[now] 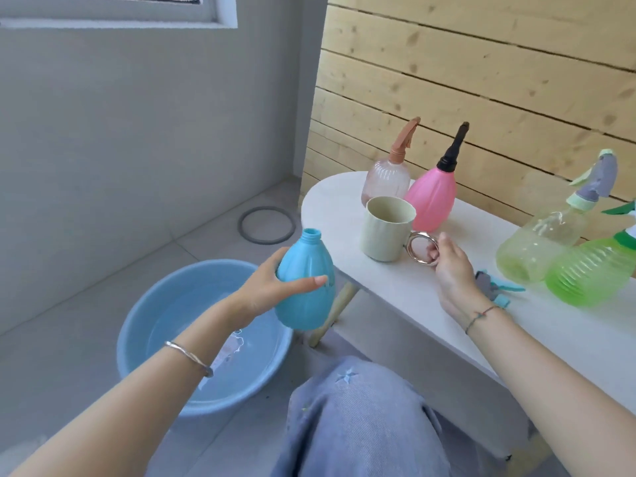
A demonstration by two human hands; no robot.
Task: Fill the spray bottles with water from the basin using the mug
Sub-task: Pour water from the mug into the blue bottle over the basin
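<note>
Blue spray bottle [304,280] is up in the air, down and to the left of the mug [385,228], off the table edge and above the near rim of the basin [144,294]. The left hand [272,290] is wrapped round its fat belly, thumb on the near side and fingers curled round the back. My guess is it's held out there so any spill drops back into the water.

Its long axis is close to upright, with the neck leaning a bit away from the mug. The mouth is uncapped and points up, ready for pouring.

The right hand [451,266] pinches the mug's metal ring handle [421,249]. The mug is sitting upright on the white table [378,287], so scooping looks like the next job.

Right of the mug, behind that wrist, a loose sprayer head [488,287] lies on the table. It's probably the blue one's.

Just behind the mug are a pink bottle [432,201] and a clear brownish bottle [385,177], both capped. Well off to its right are a yellowish bottle [537,249] and a green bottle [592,273], tipped over a bit.
</note>
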